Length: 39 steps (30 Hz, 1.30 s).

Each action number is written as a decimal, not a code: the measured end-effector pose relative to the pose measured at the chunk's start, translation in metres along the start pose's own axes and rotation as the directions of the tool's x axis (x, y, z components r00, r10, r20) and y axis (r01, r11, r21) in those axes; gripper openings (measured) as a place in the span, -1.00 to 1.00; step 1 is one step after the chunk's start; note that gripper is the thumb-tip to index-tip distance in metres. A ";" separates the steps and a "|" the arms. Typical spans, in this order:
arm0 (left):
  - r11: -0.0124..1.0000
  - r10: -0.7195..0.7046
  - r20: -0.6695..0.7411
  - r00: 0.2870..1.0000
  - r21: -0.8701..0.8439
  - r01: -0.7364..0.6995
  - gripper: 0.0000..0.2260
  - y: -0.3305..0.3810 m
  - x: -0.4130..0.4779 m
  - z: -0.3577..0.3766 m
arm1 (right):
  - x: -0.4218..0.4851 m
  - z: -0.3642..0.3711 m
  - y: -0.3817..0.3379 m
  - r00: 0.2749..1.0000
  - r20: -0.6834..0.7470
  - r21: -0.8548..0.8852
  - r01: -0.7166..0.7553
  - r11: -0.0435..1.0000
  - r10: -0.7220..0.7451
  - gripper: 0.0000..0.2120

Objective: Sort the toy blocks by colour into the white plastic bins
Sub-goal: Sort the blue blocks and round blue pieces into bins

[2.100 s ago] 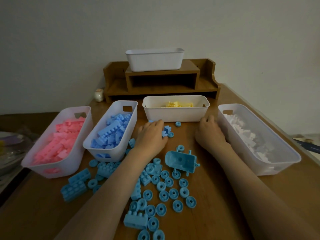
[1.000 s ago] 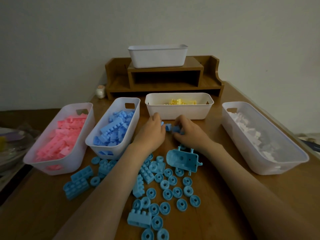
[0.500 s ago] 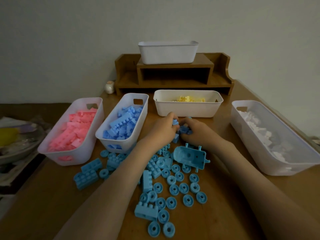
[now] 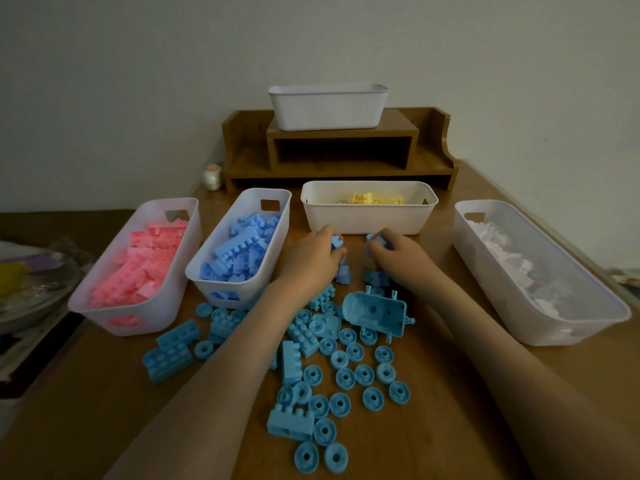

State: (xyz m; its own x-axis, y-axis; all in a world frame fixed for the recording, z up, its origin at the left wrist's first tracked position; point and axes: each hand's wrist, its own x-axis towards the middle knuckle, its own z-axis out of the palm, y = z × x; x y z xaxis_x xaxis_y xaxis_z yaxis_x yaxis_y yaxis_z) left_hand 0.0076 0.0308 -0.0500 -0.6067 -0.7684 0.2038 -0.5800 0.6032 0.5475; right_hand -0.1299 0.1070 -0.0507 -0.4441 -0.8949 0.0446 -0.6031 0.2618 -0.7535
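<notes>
Gathering blue blocks [image 4: 291, 362] off the counter [image 4: 433, 438], the left hand [image 4: 311, 261] and right hand [image 4: 398, 258] each gripped some in curled fingers; cupping them securely would suit the carry to the blue bin [image 4: 249, 289].

Left hand [image 4: 310, 261] and right hand [image 4: 398, 259] each grip blue blocks [image 4: 337, 242].

Four bins [image 4: 367, 220] side by side across the tabletop [image 4: 97, 393], each with blocks in it — loose blocks [image 4: 343, 375] scattered in front of the middle two. Shelf unit [image 4: 343, 136] behind the row — fifth bin [image 4: 327, 109] on top.
</notes>
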 end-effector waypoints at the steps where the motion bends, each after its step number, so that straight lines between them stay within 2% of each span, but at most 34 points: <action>1: 0.999 -0.007 -0.039 0.999 -0.044 0.006 -0.76 0.000 0.000 -0.001 | 0.001 -0.002 -0.001 0.997 0.012 0.159 -0.075 0.984 0.074 -0.76; 2: 0.995 -0.016 -0.072 0.997 -0.103 0.008 -0.75 0.002 0.000 -0.002 | 0.001 -0.003 -0.003 0.985 0.049 0.348 -0.174 0.921 0.168 -0.74; 3: 0.986 -0.029 -0.087 0.996 -0.165 0.014 -0.74 0.002 0.001 -0.003 | 0.000 -0.005 -0.006 0.961 0.104 0.516 -0.271 0.812 0.255 -0.74; 5: 0.937 -0.069 -0.051 0.996 -0.346 0.047 -0.76 0.001 0.002 -0.004 | -0.003 -0.010 -0.008 0.913 0.233 0.715 -0.394 0.578 0.335 -0.74; 8: 0.702 -0.159 0.073 0.985 -0.692 0.164 -0.81 0.001 0.002 -0.002 | -0.007 -0.014 -0.007 0.875 0.421 0.812 -0.481 0.330 0.237 -0.68; 10: 0.591 -0.182 0.126 0.975 -0.779 0.211 -0.83 0.004 0.001 -0.002 | -0.009 -0.015 -0.005 0.850 0.501 0.818 -0.527 0.231 0.162 -0.66; 12: 0.548 -0.178 0.151 0.972 -0.805 0.225 -0.81 0.005 0.001 -0.003 | -0.010 -0.017 -0.004 0.833 0.540 0.819 -0.553 0.156 0.118 -0.64; 14: 0.553 -0.168 0.160 0.973 -0.801 0.227 -0.76 0.007 0.000 -0.004 | -0.011 -0.018 -0.004 0.827 0.550 0.817 -0.561 0.133 0.116 -0.67; 18: 0.631 -0.166 0.144 0.976 -0.745 0.217 -0.76 0.005 -0.001 -0.004 | -0.008 -0.015 0.001 0.835 0.516 0.806 -0.548 0.221 0.189 -0.76; 20: 0.727 -0.158 0.112 0.981 -0.659 0.192 -0.83 0.006 -0.001 -0.007 | -0.008 -0.013 -0.001 0.844 0.495 0.785 -0.536 0.312 0.205 -0.83; 23: 0.899 -0.112 0.055 0.992 -0.420 0.125 -0.80 0.012 -0.006 -0.020 | -0.010 -0.012 -0.011 0.894 0.390 0.736 -0.447 0.509 0.221 -0.79; 26: 0.988 -0.055 -0.062 0.997 -0.146 0.045 -0.72 0.021 -0.012 -0.043 | -0.012 -0.013 -0.030 0.935 0.334 0.649 -0.321 0.690 0.121 -0.78; 28: 0.998 -0.035 -0.166 0.986 -0.059 0.025 -0.74 0.023 -0.018 -0.068 | -0.013 -0.010 -0.047 0.952 0.301 0.584 -0.231 0.778 0.057 -0.81; 31: 0.997 -0.032 -0.275 0.961 0.058 0.050 -0.77 0.006 -0.031 -0.105 | -0.008 -0.002 -0.074 0.967 0.255 0.499 -0.124 0.858 -0.008 -0.81; 35: 0.965 -0.091 -0.213 0.973 0.221 0.138 -0.80 -0.028 -0.043 -0.108 | 0.007 0.029 -0.112 0.973 0.194 0.380 0.042 0.924 -0.124 -0.81; 39: 0.910 -0.140 -0.163 0.977 0.367 0.191 -0.68 -0.044 -0.039 -0.097 | 0.022 0.069 -0.143 0.968 0.090 0.205 0.210 0.956 -0.232 -0.75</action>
State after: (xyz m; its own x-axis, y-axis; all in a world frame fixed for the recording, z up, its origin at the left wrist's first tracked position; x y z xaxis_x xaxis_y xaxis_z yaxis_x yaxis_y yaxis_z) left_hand 0.1096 0.0137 -0.0032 -0.4230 -0.8695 0.2550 -0.8436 0.4807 0.2395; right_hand -0.0076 0.0248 0.0122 -0.2304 -0.9600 0.1593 -0.5342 -0.0120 -0.8453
